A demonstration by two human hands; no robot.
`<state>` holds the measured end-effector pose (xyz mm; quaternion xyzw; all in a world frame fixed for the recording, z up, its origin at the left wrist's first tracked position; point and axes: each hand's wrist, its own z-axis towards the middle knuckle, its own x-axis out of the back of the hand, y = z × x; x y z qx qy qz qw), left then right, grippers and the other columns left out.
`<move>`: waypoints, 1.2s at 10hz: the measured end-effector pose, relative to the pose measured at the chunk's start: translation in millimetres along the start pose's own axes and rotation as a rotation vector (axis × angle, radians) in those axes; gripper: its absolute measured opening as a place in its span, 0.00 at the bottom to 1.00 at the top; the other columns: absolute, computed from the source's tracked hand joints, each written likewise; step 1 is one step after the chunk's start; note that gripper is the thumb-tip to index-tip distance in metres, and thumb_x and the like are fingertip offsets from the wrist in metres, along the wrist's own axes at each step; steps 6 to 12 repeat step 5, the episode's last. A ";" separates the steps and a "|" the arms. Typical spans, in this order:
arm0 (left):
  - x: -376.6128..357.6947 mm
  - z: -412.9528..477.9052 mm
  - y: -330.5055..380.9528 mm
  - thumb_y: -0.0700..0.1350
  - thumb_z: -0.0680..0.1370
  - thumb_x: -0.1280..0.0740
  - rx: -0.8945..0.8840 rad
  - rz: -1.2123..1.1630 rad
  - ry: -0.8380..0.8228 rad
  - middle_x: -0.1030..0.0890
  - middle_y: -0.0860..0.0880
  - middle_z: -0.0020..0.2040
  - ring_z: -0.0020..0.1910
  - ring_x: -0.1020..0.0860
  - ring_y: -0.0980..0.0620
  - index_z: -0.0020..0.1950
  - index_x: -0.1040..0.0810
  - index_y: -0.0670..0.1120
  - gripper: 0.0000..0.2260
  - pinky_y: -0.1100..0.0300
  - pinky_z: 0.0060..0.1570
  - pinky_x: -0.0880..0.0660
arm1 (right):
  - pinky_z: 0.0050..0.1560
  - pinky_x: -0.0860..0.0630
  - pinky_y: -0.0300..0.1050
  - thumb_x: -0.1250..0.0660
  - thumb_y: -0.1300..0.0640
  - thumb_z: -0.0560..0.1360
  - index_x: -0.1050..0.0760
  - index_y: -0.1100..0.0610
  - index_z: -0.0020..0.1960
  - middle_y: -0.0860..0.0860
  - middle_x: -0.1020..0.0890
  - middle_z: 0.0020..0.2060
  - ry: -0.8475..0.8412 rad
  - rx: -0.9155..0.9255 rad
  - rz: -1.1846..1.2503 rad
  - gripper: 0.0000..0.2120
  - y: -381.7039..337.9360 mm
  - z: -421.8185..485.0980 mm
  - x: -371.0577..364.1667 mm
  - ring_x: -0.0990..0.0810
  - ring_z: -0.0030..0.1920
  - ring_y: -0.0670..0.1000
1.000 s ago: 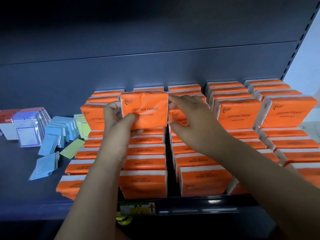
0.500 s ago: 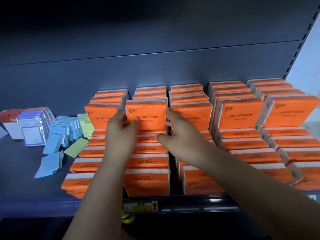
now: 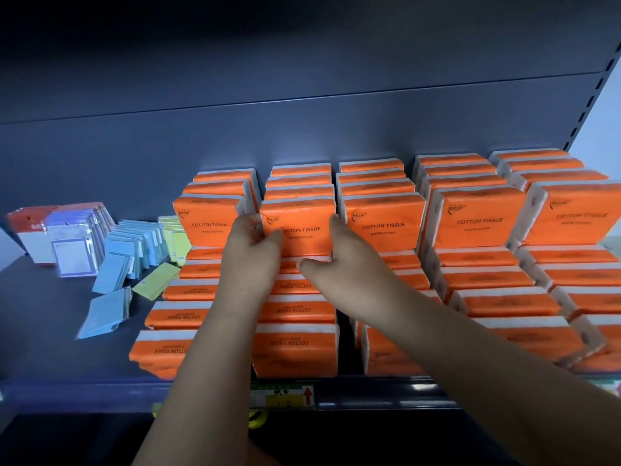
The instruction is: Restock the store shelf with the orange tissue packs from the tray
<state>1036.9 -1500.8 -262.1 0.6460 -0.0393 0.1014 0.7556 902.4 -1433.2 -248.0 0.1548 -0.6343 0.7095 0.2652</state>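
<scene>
The left hand (image 3: 250, 253) grips the left short edge of one orange tissue pack (image 3: 302, 223), with its thumb on the front face. The right hand (image 3: 339, 270) grips the right short edge, with its thumb curled at the bottom edge. The pack lies between the two hands and just on their far side, so both are equally near to it. It stands upright on a long edge, with its long axis running left to right and the printed face toward the person. It sits on a column of flat packs (image 3: 295, 344) on the shelf (image 3: 50, 331), close between the left neighbour pack (image 3: 210, 223) and the right neighbour pack (image 3: 383, 223). I judge that the next move needs only a short straight push toward the far side, then a release.
</scene>
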 end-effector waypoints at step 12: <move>3.4 -14.9 12.0 0.45 0.80 0.35 -0.090 0.194 0.168 0.18 0.56 0.43 0.43 0.21 0.56 0.54 0.20 0.49 0.06 0.58 0.43 0.28 | 0.29 0.31 0.36 0.35 0.49 0.79 0.25 0.53 0.44 0.47 0.24 0.32 0.122 -0.096 0.005 0.09 -10.8 -16.7 11.0 0.25 0.29 0.42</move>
